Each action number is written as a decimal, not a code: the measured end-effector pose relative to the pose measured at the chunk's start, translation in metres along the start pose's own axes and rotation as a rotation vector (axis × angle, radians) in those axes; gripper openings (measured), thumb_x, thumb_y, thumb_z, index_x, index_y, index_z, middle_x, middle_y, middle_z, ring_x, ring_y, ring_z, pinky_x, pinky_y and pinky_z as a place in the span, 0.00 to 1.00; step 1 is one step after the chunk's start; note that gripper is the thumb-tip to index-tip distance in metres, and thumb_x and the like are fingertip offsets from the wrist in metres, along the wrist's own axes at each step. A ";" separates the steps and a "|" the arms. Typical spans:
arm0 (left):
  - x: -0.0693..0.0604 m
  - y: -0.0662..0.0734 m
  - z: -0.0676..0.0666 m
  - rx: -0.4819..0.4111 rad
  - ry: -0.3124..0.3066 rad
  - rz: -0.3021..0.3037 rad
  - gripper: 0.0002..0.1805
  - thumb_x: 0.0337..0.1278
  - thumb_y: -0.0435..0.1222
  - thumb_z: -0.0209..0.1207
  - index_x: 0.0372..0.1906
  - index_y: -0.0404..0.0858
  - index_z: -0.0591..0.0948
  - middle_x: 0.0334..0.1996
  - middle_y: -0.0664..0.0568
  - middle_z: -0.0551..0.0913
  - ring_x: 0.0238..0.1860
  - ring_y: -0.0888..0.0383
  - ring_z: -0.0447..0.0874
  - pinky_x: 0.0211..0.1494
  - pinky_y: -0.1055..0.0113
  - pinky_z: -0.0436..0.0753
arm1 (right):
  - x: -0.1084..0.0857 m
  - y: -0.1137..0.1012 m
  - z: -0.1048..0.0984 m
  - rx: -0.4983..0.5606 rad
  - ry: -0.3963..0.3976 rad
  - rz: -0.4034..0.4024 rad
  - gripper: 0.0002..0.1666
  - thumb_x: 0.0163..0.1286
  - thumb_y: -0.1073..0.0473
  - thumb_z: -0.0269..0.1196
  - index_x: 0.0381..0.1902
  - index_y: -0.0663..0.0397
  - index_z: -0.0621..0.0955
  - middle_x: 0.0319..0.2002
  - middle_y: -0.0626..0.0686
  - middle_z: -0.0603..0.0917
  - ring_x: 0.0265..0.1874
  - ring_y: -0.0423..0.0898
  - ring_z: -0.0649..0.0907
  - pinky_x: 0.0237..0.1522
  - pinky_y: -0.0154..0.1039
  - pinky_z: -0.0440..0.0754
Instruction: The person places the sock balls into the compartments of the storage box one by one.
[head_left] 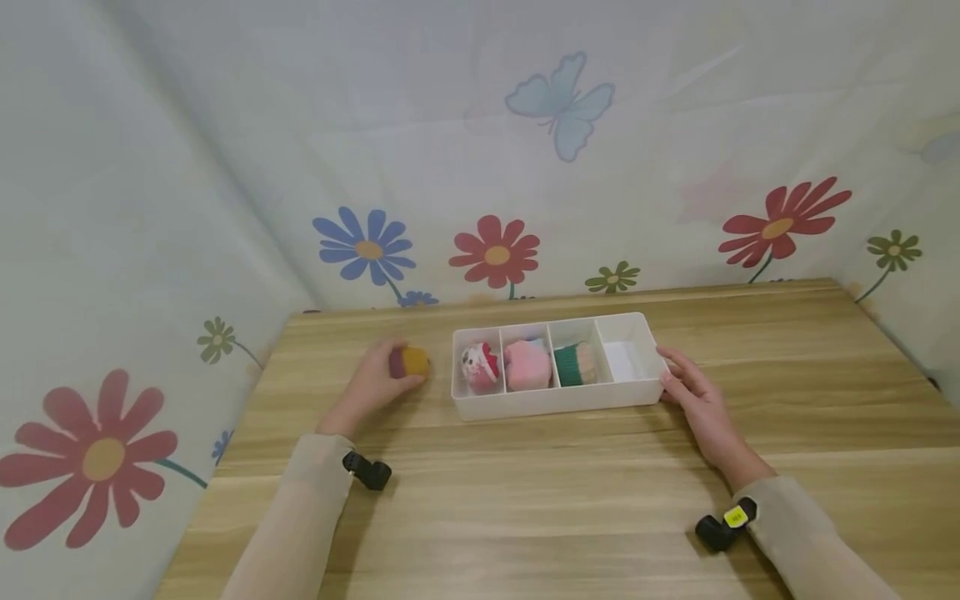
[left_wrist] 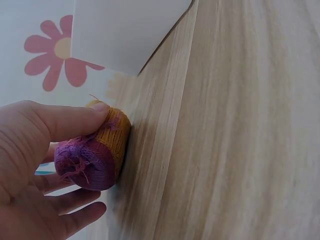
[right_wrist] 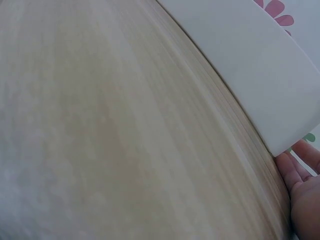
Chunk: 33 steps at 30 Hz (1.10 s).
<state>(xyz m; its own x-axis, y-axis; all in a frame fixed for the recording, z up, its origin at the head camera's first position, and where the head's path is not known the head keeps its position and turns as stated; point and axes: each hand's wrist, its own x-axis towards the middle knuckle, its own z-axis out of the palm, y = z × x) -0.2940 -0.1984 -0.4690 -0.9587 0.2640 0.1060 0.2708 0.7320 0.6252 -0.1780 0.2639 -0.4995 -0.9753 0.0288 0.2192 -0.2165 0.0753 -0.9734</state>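
Observation:
My left hand (head_left: 372,379) pinches a rolled-up sock (head_left: 410,362), purple at one end and mustard yellow at the other, low over the table. In the left wrist view, the thumb lies across the sock (left_wrist: 95,150), and loose threads hang from its purple end. To its right stands a long white divided box (head_left: 555,402). From left to right it holds a red and white patterned roll (head_left: 480,367), a pink roll (head_left: 527,365) and a green and beige roll (head_left: 575,364); the rightmost compartment is bare. My right hand (head_left: 705,408) touches the box's right end with its fingertips.
The wood-grain table (head_left: 525,500) extends in front of the box and to both sides. Behind and to the left hangs a pale cloth (head_left: 450,125) printed with flowers and a butterfly. Dark wrist cameras (head_left: 367,472) are strapped over both sleeves.

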 end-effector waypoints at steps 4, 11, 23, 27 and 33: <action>0.000 -0.001 0.001 -0.020 -0.005 -0.015 0.38 0.43 0.40 0.70 0.60 0.31 0.67 0.52 0.37 0.71 0.50 0.44 0.71 0.54 0.50 0.72 | 0.000 0.001 0.000 0.003 -0.004 -0.007 0.28 0.73 0.57 0.50 0.68 0.54 0.63 0.51 0.64 0.70 0.42 0.36 0.78 0.43 0.27 0.77; 0.000 -0.003 0.003 -0.048 -0.010 -0.019 0.37 0.42 0.39 0.71 0.58 0.32 0.67 0.52 0.39 0.71 0.50 0.45 0.71 0.53 0.51 0.73 | 0.000 0.002 0.001 0.013 -0.004 -0.014 0.27 0.73 0.57 0.50 0.68 0.56 0.63 0.50 0.61 0.72 0.41 0.36 0.78 0.43 0.28 0.77; -0.001 0.000 0.005 -0.048 -0.006 -0.029 0.36 0.41 0.38 0.71 0.57 0.34 0.68 0.52 0.41 0.72 0.49 0.46 0.71 0.54 0.52 0.73 | 0.000 0.000 0.000 -0.019 -0.010 -0.011 0.28 0.73 0.56 0.50 0.68 0.55 0.62 0.50 0.63 0.71 0.42 0.37 0.78 0.43 0.28 0.77; -0.002 0.005 0.005 -0.053 0.004 -0.039 0.35 0.41 0.39 0.71 0.57 0.35 0.69 0.51 0.43 0.72 0.49 0.47 0.71 0.53 0.53 0.74 | 0.000 0.000 0.000 -0.018 -0.011 -0.013 0.28 0.73 0.56 0.50 0.68 0.55 0.62 0.51 0.65 0.70 0.43 0.37 0.78 0.44 0.27 0.77; -0.002 0.015 0.002 -0.056 0.027 -0.043 0.36 0.40 0.39 0.71 0.58 0.35 0.68 0.51 0.42 0.72 0.50 0.46 0.71 0.53 0.52 0.73 | 0.000 0.000 0.000 -0.022 -0.011 -0.010 0.28 0.73 0.56 0.50 0.68 0.55 0.62 0.52 0.66 0.69 0.44 0.37 0.77 0.44 0.27 0.77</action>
<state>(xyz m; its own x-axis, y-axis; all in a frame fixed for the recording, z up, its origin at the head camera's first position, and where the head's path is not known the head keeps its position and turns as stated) -0.2876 -0.1869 -0.4614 -0.9716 0.2153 0.0981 0.2242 0.7056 0.6722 -0.1775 0.2638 -0.4995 -0.9736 0.0165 0.2276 -0.2250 0.0975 -0.9695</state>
